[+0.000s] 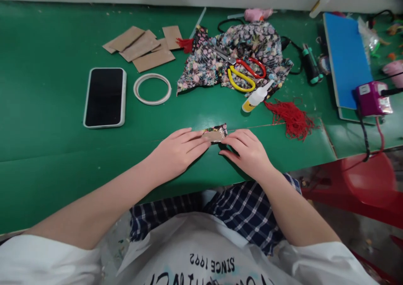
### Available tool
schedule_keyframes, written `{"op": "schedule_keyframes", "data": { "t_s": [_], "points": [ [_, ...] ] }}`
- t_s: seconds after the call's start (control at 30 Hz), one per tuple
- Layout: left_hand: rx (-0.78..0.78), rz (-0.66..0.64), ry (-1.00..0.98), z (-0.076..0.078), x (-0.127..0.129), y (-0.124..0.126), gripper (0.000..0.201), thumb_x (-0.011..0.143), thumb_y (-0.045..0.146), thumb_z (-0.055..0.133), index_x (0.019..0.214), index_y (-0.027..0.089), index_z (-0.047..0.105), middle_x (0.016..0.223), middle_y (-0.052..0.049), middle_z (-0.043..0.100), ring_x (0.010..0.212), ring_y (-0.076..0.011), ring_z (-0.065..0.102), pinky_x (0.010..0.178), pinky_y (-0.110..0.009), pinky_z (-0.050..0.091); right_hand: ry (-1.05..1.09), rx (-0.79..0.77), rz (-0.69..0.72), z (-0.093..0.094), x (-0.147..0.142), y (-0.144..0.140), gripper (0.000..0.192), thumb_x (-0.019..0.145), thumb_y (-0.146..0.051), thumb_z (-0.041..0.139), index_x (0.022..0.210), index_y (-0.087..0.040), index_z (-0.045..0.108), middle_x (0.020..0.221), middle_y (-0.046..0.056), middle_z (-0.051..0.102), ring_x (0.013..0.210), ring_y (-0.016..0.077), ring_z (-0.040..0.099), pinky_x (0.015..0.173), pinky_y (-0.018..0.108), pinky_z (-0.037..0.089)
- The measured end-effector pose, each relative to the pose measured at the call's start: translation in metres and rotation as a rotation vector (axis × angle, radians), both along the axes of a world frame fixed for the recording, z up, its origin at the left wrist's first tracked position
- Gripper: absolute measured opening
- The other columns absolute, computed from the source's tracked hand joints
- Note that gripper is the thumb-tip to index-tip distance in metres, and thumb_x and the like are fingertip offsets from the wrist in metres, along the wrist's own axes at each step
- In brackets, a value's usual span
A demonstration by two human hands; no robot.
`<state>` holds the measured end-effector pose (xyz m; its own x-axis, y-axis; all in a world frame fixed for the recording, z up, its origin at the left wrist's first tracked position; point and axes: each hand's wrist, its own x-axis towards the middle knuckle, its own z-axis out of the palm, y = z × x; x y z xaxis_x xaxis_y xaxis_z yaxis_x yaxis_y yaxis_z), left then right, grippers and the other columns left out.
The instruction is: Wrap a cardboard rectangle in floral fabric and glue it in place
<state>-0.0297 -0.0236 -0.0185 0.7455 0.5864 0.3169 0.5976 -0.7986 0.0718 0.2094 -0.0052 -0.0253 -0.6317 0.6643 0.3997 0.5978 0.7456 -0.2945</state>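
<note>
A small piece of cardboard (214, 135) lies on the green table with dark floral fabric around its edges. My left hand (176, 150) holds its left end, fingers laid over it and pressing down. At the right end, my right hand (248, 151) grips the fabric edge between thumb and fingers. Beyond the hands is a crumpled floral cloth (201, 69), with scissors (242, 73) having one red and one yellow handle on top. A white glue bottle (257, 97) rests against the cloth's near edge.
On the left are a phone (105, 97), a roll of tape (153, 89) and several cardboard pieces (154, 59). Red thread (294, 119) lies to the right, near a green-black cutter (311, 64), a blue board (348, 58) and a purple device (373, 98). A red stool (368, 178) stands beside the table.
</note>
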Motion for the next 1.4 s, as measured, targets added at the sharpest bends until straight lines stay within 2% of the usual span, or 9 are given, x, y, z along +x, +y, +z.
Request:
{"op": "schedule_keyframes", "data": {
  "t_s": [0.17, 0.3, 0.47, 0.67, 0.83, 1.07, 1.2, 1.4],
  "points": [
    [-0.010, -0.011, -0.002, 0.001, -0.002, 0.004, 0.032, 0.091, 0.012, 0.039, 0.119, 0.015, 0.055, 0.119, -0.005, 0.062, 0.114, -0.0205, 0.054, 0.099, -0.038, 0.040, 0.017, 0.044, -0.077, -0.002, -0.005, 0.002, 0.015, 0.081, -0.023, 0.058, 0.092, -0.014, 0.064, 0.087, 0.008, 0.065, 0.084, 0.0183, 0.054, 0.079, 0.034, 0.049],
    [-0.030, -0.009, -0.006, 0.004, -0.003, 0.006, 0.033, 0.090, 0.011, 0.039, 0.119, 0.014, 0.055, 0.118, -0.007, 0.062, 0.114, -0.0210, 0.053, 0.098, -0.040, 0.040, 0.036, 0.072, -0.055, -0.003, -0.007, 0.002, 0.010, 0.083, -0.018, 0.056, 0.087, -0.017, 0.065, 0.084, 0.006, 0.065, 0.082, 0.0169, 0.055, 0.076, 0.032, 0.049],
    [-0.085, -0.031, -0.062, 0.006, 0.006, 0.007, 0.039, 0.090, 0.013, 0.039, 0.128, 0.011, 0.045, 0.126, -0.009, 0.057, 0.118, -0.0214, 0.050, 0.093, -0.037, 0.044, 0.013, 0.076, -0.039, -0.004, -0.007, 0.002, 0.014, 0.082, -0.023, 0.058, 0.091, -0.015, 0.064, 0.086, 0.007, 0.065, 0.083, 0.0180, 0.055, 0.077, 0.033, 0.050],
    [-0.083, -0.045, -0.109, 0.001, 0.014, 0.009, 0.038, 0.090, 0.010, 0.039, 0.127, 0.009, 0.046, 0.127, -0.009, 0.056, 0.118, -0.0187, 0.050, 0.099, -0.034, 0.041, 0.034, 0.119, -0.047, -0.005, -0.008, 0.002, 0.008, 0.081, -0.019, 0.059, 0.085, -0.016, 0.065, 0.088, 0.007, 0.066, 0.088, 0.0186, 0.057, 0.079, 0.034, 0.051],
    [-0.066, -0.011, -0.099, 0.000, 0.012, 0.009, 0.033, 0.089, 0.010, 0.039, 0.120, 0.010, 0.051, 0.118, -0.008, 0.062, 0.112, -0.0196, 0.054, 0.100, -0.039, 0.040, 0.074, 0.078, -0.004, -0.005, -0.010, 0.004, 0.010, 0.083, -0.016, 0.055, 0.086, -0.014, 0.063, 0.093, 0.009, 0.068, 0.102, 0.0202, 0.059, 0.088, 0.036, 0.052],
    [-0.019, 0.030, -0.079, 0.002, 0.014, 0.007, 0.027, 0.087, 0.008, 0.041, 0.108, 0.014, 0.057, 0.113, -0.005, 0.064, 0.122, -0.0213, 0.046, 0.112, -0.046, 0.024, 0.068, 0.010, -0.008, -0.003, -0.011, 0.006, 0.011, 0.084, -0.017, 0.053, 0.090, -0.016, 0.062, 0.101, 0.010, 0.068, 0.110, 0.0220, 0.058, 0.090, 0.038, 0.051],
    [-0.007, 0.027, -0.060, 0.001, 0.013, 0.005, 0.028, 0.087, 0.008, 0.042, 0.111, 0.015, 0.056, 0.117, -0.005, 0.062, 0.126, -0.0211, 0.042, 0.114, -0.050, 0.018, 0.109, -0.027, 0.025, -0.002, -0.012, 0.006, 0.011, 0.083, -0.016, 0.054, 0.092, -0.017, 0.061, 0.104, 0.008, 0.068, 0.114, 0.0208, 0.056, 0.094, 0.038, 0.049],
    [-0.041, 0.036, -0.089, 0.001, 0.013, 0.004, 0.031, 0.088, 0.009, 0.040, 0.115, 0.016, 0.053, 0.118, -0.005, 0.061, 0.124, -0.0212, 0.043, 0.113, -0.050, 0.020, 0.139, -0.056, 0.072, -0.006, -0.015, 0.008, 0.009, 0.083, -0.014, 0.053, 0.087, -0.019, 0.059, 0.099, 0.005, 0.069, 0.114, 0.0196, 0.055, 0.094, 0.037, 0.048]
  ]
}}
